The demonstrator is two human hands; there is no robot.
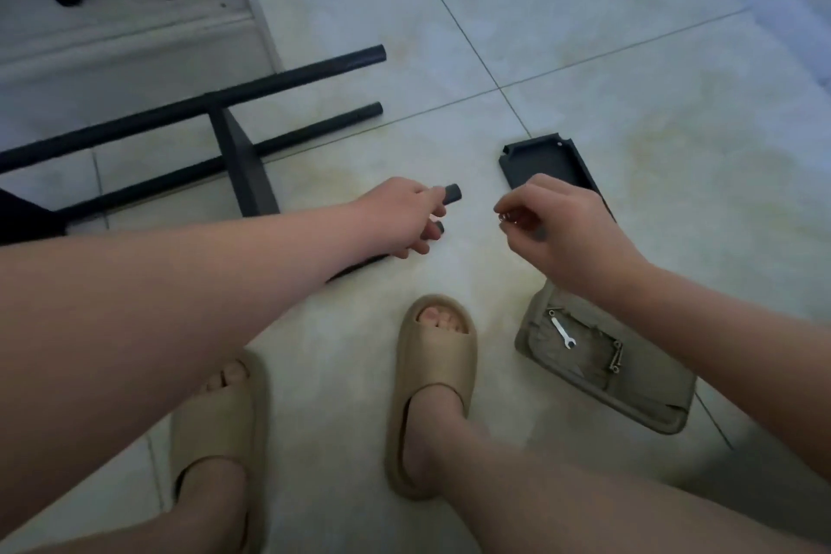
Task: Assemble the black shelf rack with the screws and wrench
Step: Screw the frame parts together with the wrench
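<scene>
The left hand (395, 218) was curled round the free end of a black post (452, 193), holding it just off the tiled floor (584, 36), while the right hand (557, 229) pinched a small shiny piece, probably a screw (506, 217), close to that end but not touching it. The step looked like starting a screw into the post, and it would go best with the post held steady and its open end turned squarely toward the right hand, the screw set in straight and spun by finger before any tool came in; a crooked start in thin metal thread would likely bind. The partly built rack (243, 166) lay on its side to the left, with round matt-black tubes joined by a flat dark crosspiece. A loose black shelf panel (544, 160), flat with a raised lip and notched corners, lay on the floor beyond the right hand. By the right forearm sat a soft, creased tan pouch (652, 391) holding a thin bright wrench (562, 331) and a few brassy spare screws (616, 358), within easy reach for tightening. The floor was glossy and hard, so a dropped screw could roll.
</scene>
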